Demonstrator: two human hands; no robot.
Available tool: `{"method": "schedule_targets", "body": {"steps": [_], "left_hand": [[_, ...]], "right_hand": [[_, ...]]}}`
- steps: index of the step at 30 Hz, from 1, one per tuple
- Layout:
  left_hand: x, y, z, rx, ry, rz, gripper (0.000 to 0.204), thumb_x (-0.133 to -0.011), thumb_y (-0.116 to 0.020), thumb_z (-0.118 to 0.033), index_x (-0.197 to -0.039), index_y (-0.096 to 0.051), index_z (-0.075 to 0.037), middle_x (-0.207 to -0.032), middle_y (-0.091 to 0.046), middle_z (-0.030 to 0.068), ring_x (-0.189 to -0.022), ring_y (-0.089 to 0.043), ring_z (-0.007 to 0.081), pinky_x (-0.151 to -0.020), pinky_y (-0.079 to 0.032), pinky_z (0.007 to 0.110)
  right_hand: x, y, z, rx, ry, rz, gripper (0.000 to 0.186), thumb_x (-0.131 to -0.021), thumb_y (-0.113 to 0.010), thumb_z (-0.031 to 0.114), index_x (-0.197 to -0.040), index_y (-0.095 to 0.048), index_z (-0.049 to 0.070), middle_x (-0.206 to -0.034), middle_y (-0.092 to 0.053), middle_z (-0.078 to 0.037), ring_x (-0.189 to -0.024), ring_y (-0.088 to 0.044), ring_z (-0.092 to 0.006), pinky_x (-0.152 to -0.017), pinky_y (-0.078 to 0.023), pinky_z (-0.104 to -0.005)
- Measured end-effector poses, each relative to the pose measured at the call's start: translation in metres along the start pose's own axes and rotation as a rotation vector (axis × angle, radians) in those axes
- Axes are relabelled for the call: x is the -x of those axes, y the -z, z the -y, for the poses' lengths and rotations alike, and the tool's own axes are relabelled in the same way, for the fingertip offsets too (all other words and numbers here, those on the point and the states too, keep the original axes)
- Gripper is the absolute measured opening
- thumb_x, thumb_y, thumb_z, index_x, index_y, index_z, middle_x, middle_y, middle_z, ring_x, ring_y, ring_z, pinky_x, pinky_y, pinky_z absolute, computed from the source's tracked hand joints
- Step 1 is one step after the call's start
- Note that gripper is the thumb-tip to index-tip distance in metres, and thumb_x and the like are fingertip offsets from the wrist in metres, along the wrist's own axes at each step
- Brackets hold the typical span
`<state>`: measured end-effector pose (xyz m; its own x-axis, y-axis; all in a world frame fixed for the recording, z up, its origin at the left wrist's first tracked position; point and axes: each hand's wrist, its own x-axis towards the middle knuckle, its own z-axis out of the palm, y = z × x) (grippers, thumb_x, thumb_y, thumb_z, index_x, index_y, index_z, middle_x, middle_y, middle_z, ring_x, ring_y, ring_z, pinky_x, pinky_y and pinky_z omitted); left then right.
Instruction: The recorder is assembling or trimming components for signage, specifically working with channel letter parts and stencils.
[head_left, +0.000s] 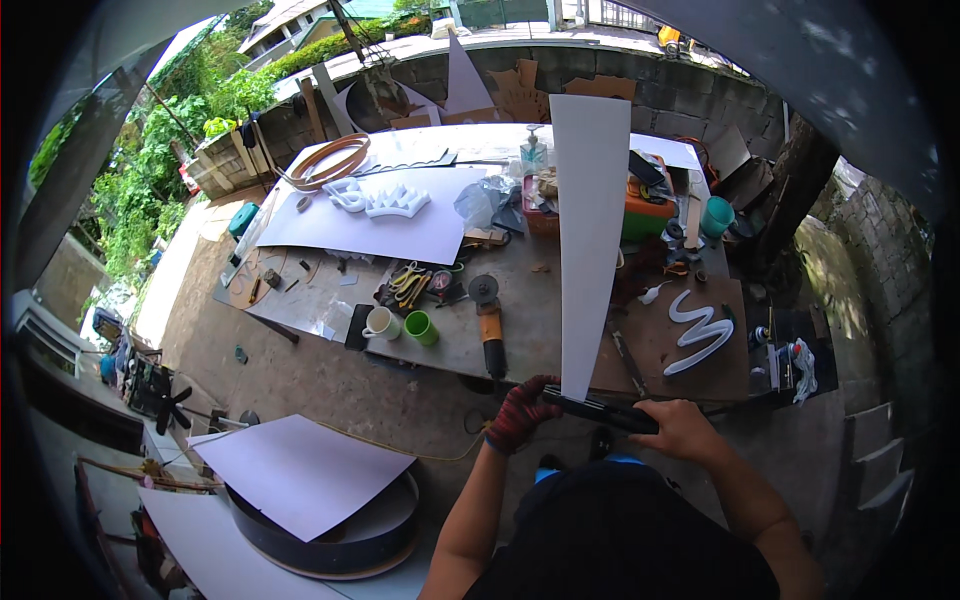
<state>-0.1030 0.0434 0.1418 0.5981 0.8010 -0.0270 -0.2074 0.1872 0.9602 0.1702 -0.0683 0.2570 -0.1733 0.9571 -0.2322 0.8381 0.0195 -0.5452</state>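
Note:
A long white strip (592,230) rises from just in front of me over the table, narrower at its near end. That near end meets a dark, elongated hand tool (605,411) whose exact kind I cannot make out. My right hand (680,430), bare, is wrapped round the tool's right end. My left hand (518,415), in a red and black glove, is closed at the tool's left end, beside the strip's lower edge; its fingers are partly hidden. On the table beyond lie an angle grinder (490,335) and a white curved letter-like piece (700,335) on a brown board.
The table (450,330) carries a green cup (421,328), a white mug (381,322), a large white sheet (370,220) with white shaped pieces, and plastic bins. White sheets (310,470) lie at the lower left over a dark round form. A tree trunk (800,180) stands right.

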Motion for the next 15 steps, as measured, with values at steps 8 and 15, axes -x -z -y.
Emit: {"method": "schedule_targets", "body": {"steps": [8, 15], "left_hand": [[0.002, 0.002, 0.008, -0.07, -0.04, 0.016, 0.049, -0.081, -0.082, -0.012, -0.124, -0.06, -0.004, -0.102, -0.067, 0.0014, -0.094, -0.06, 0.0095, -0.084, -0.051, 0.029], [0.008, 0.001, -0.001, -0.029, 0.04, -0.002, 0.051, -0.08, -0.084, -0.018, -0.123, -0.061, -0.003, -0.101, -0.068, 0.0016, -0.094, -0.06, 0.0097, -0.082, -0.049, 0.029]], "right_hand": [[0.002, -0.003, 0.002, 0.015, -0.008, -0.005, 0.052, -0.078, -0.077, 0.04, -0.115, -0.065, 0.005, -0.095, -0.071, -0.019, -0.091, -0.069, -0.0363, -0.082, -0.053, -0.0435], [0.001, -0.003, 0.005, 0.034, -0.003, 0.019, 0.053, -0.08, -0.076, 0.041, -0.118, -0.064, 0.006, -0.099, -0.071, -0.019, -0.093, -0.068, -0.0361, -0.084, -0.053, -0.0433]]}}
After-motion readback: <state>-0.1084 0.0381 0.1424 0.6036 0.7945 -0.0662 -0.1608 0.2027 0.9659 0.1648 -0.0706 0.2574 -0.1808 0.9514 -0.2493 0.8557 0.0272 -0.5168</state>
